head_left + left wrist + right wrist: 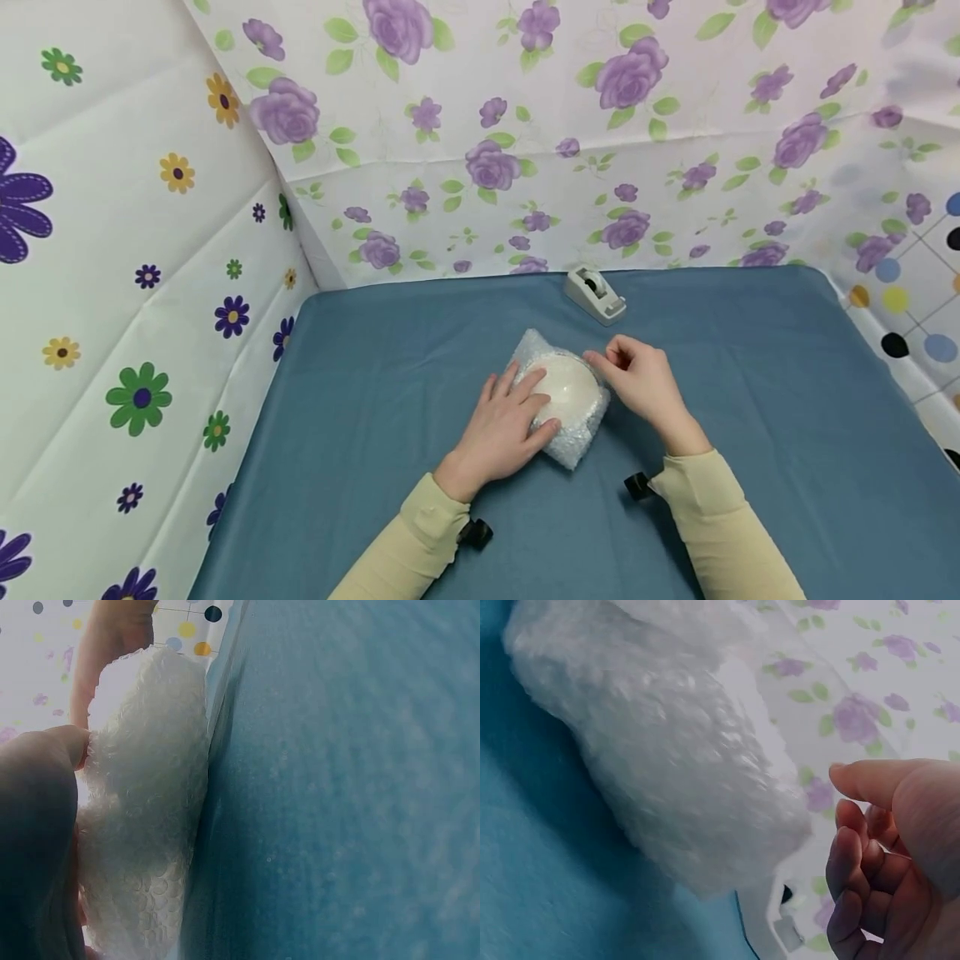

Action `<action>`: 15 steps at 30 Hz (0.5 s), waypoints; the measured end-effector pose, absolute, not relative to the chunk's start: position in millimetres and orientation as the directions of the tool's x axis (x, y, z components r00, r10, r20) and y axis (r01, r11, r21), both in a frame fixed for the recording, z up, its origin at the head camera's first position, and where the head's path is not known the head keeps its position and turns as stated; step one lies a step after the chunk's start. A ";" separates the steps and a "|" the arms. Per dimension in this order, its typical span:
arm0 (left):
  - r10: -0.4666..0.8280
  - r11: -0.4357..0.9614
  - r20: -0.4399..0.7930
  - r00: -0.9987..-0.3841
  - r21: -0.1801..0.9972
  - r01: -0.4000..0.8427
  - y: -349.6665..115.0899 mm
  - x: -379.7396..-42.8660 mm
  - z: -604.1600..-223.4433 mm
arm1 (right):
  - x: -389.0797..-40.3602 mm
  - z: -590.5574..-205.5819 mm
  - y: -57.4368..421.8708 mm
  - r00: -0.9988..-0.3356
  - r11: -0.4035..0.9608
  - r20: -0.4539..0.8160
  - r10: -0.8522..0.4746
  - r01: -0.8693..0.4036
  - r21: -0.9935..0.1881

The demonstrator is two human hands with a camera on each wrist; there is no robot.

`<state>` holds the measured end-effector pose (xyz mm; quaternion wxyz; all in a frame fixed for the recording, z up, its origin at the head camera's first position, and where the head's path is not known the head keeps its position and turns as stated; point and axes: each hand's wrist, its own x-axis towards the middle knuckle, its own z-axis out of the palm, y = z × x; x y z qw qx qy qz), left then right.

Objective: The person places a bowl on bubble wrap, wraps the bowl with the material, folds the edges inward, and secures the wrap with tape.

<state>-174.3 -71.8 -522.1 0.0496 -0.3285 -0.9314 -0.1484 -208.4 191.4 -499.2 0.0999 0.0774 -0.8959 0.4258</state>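
Observation:
A round, pale cream dish [564, 385] lies wrapped in clear bubble wrap [576, 443] near the middle of the table. My left hand [497, 427] rests on the left side of this bundle, fingers spread and extended over the dish. At the bundle's upper right edge is my right hand [647, 385], its thumb pointing at the wrap. In the right wrist view the right hand [900, 847] has a straight thumb apart from its loosely bent fingers, with nothing visible between them. The left wrist view shows the thick side of the bubble wrap [146, 795] standing on the cloth.
A white tape dispenser [595, 295] stands behind the bundle at the table's back edge. Blue cloth [375, 433] covers the table. Flower-printed sheets [450, 208] hang behind and to the left, and a dotted sheet [918, 325] borders the right side.

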 end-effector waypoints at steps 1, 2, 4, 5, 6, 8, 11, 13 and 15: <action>0.598 0.739 0.191 -0.778 0.245 0.628 -72.1 -174.5 -521.9 | -208.9 -498.9 193.8 -0.967 0.625 0.250 -0.039 -0.219 -0.749; 0.600 0.738 0.190 -0.777 0.245 0.629 -72.6 -174.9 -521.7 | -209.7 -498.5 196.3 -0.968 0.626 0.250 -0.025 -0.210 -0.751; 0.606 0.733 0.192 -0.772 0.241 0.636 -73.6 -176.5 -521.5 | -212.1 -498.3 203.1 -0.974 0.641 0.227 0.003 -0.173 -0.748; 0.612 0.729 0.191 -0.768 0.241 0.641 -74.2 -177.1 -521.6 | -213.1 -498.8 207.5 -0.979 0.649 0.203 0.015 -0.145 -0.747; 0.618 0.724 0.187 -0.764 0.243 0.646 -74.9 -177.9 -522.0 | -214.5 -499.9 212.8 -0.984 0.662 0.179 0.024 -0.119 -0.740; 0.630 0.707 0.188 -0.754 0.263 0.656 -76.9 -179.3 -522.7 | -217.5 -502.3 225.2 -0.992 0.690 0.122 0.022 -0.073 -0.720; 0.645 0.659 0.206 -0.736 0.338 0.672 -82.0 -181.9 -522.1 | -224.0 -506.2 247.5 -0.999 0.732 0.036 -0.002 -0.026 -0.680; 0.644 0.607 0.238 -0.727 0.420 0.675 -87.7 -185.1 -518.3 | -229.7 -508.2 264.3 -1.000 0.761 0.004 -0.009 -0.009 -0.649; 0.629 0.564 0.279 -0.725 0.478 0.673 -96.4 -191.2 -511.2 | -236.3 -510.0 281.6 -1.000 0.792 -0.029 -0.009 0.011 -0.611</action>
